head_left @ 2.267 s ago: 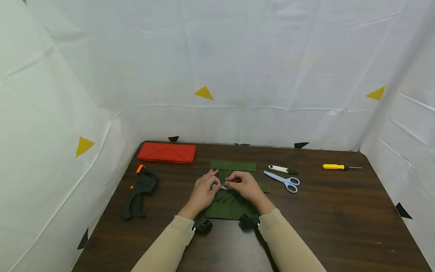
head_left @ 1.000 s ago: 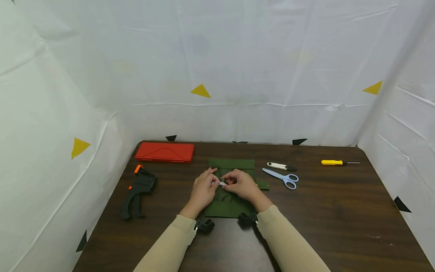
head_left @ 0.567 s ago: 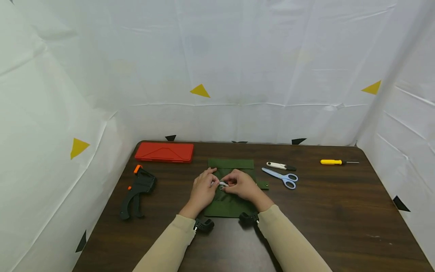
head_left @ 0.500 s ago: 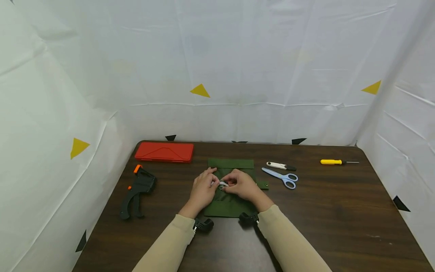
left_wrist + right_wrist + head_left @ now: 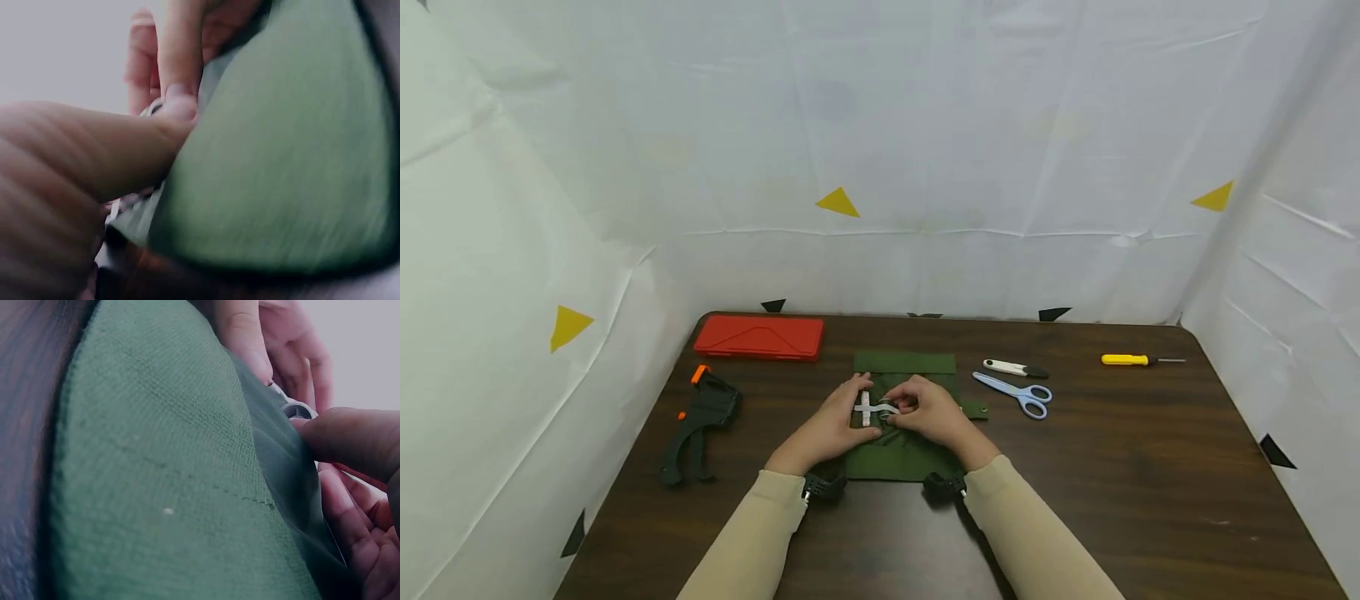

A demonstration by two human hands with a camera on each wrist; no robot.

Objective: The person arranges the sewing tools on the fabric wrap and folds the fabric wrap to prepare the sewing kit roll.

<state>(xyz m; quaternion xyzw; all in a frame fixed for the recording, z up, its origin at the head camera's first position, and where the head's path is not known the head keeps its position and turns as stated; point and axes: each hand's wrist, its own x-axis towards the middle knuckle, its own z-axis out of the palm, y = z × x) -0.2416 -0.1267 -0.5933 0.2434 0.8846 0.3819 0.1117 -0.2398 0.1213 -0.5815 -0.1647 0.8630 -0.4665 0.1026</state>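
Observation:
A green fabric pouch (image 5: 898, 458) lies flat on the table, a snap tab sticking out on its right side. On it a narrow white strip (image 5: 866, 417) with faint marks stands lengthwise, and a pale grey band (image 5: 887, 407) crosses it. My left hand (image 5: 831, 423) rests on the pouch's left side, thumb and fingers spread around the strip. At the band's right end my right hand (image 5: 932, 417) pinches a small part with thumb and index finger. A dark round piece (image 5: 296, 412) shows beside the right thumb in the right wrist view; its kind is unclear.
Blue-handled scissors (image 5: 1015, 393) and a white-and-black cutter-like tool (image 5: 1015, 368) lie right of the pouch. Farther right is a yellow screwdriver (image 5: 1126, 360). A red case (image 5: 760, 337) sits back left, with a black-and-orange clamp (image 5: 703, 421) in front of it.
My left hand has let go of the band's left end, moved left and spread its fingers, uncovering the marked strip. The right hand keeps its pinch in nearly the same place.

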